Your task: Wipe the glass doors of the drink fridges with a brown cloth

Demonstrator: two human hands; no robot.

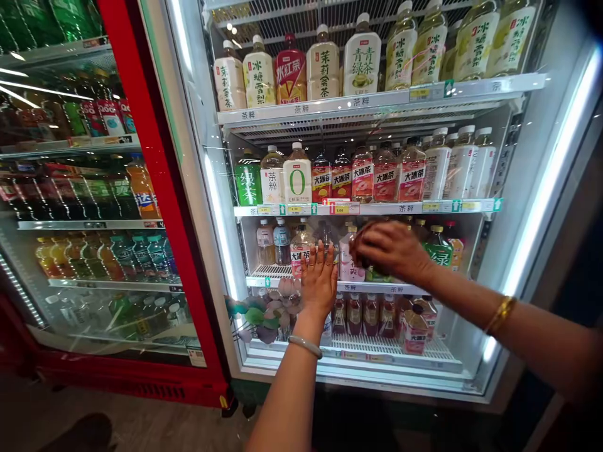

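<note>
My left hand (319, 279) lies flat with its fingers stretched out against the glass door (282, 320) of a lit drinks fridge, and it holds nothing. A pale bangle circles that wrist. To its right, my right hand (400, 250) is closed over a dark brown cloth (362, 246), which is pressed to the same glass at the height of the third shelf. My palm and fingers cover most of the cloth. A gold bracelet is on my right wrist. Bottles behind the glass are partly hidden by both hands.
Rows of bottled tea (362, 56) stand on the fridge's white shelves (386, 100). Leaf shapes (264, 317) show on the lower left glass. A red-framed fridge (160, 188) with more bottles stands on the left, above a brownish floor (155, 420).
</note>
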